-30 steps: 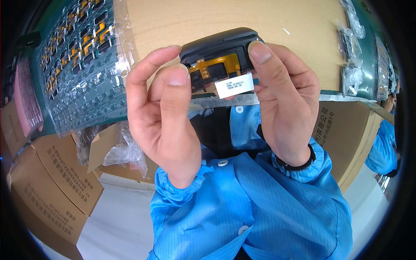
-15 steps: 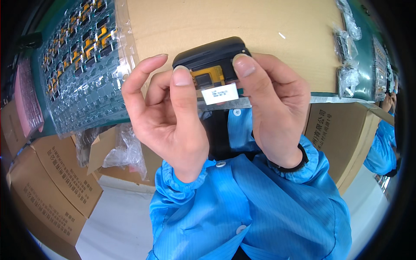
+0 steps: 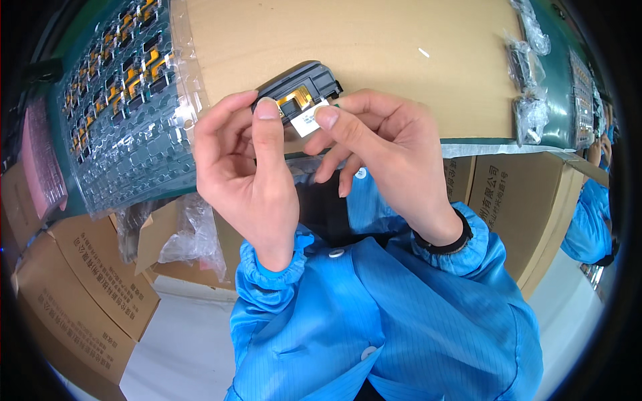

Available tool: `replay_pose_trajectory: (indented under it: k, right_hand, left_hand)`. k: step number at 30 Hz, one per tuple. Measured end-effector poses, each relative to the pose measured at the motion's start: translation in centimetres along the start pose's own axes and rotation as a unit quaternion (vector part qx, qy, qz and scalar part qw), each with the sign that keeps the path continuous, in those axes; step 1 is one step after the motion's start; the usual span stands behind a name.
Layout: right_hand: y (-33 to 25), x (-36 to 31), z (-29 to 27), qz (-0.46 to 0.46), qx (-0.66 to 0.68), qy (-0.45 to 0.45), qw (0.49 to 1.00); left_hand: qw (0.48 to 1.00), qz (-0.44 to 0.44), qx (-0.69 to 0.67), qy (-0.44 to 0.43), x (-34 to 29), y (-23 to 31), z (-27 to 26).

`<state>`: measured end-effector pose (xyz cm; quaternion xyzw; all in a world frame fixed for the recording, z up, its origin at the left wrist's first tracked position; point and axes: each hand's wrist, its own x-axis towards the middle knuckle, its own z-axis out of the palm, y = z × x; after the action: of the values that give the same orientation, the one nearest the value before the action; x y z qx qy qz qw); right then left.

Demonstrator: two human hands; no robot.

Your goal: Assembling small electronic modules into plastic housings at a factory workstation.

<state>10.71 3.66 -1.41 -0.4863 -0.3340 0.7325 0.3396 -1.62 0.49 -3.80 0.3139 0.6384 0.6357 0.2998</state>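
Note:
Above the near part of the cardboard-covered bench, my left hand (image 3: 249, 177) grips a flat black electronic module (image 3: 315, 75) by its left end, the thumb on top. The module is tilted, its right end higher. An orange flex cable (image 3: 304, 95) shows in its recessed face. From its near edge sticks out a small white label (image 3: 305, 123) with print on it. My right hand (image 3: 394, 157) pinches the label's right corner between thumb and forefinger. Its other fingers are loosely curled below. The module's underside and the left fingertips behind it are hidden.
Clear plastic trays (image 3: 157, 127) with black-and-orange flex parts lie at the left, beside pink sheets (image 3: 43, 150). Bagged parts (image 3: 531, 120) line the right side. A white strip (image 3: 423, 52) lies on the cardboard sheet (image 3: 374, 33). Cardboard boxes (image 3: 87, 287) stand below; another person's blue sleeve (image 3: 588, 220) shows far right.
The module has moved left and tilted, its right end now higher. My right hand has let go of the module's right end and shifted left onto the white label.

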Motion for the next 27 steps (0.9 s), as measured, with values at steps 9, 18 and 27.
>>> replay_pose_trajectory:
  k: [9, 18, 27]
  right_hand:
    - [0.1, 0.6, 0.0, 0.018, -0.031, 0.02, 0.999]
    - [0.1, 0.7, 0.4, 0.007, -0.068, 0.048, 0.996]
    - [2.0, 0.9, 0.7, -0.127, -0.143, 0.094, 0.977]
  left_hand:
    - [0.949, 0.111, 0.29, -0.054, 0.0, -0.1, -1.0]
    - [0.942, 0.176, 0.267, -0.103, 0.5, -0.5, -1.2]
    - [0.902, 0.29, 0.273, -0.165, 2.2, 0.2, -0.2]
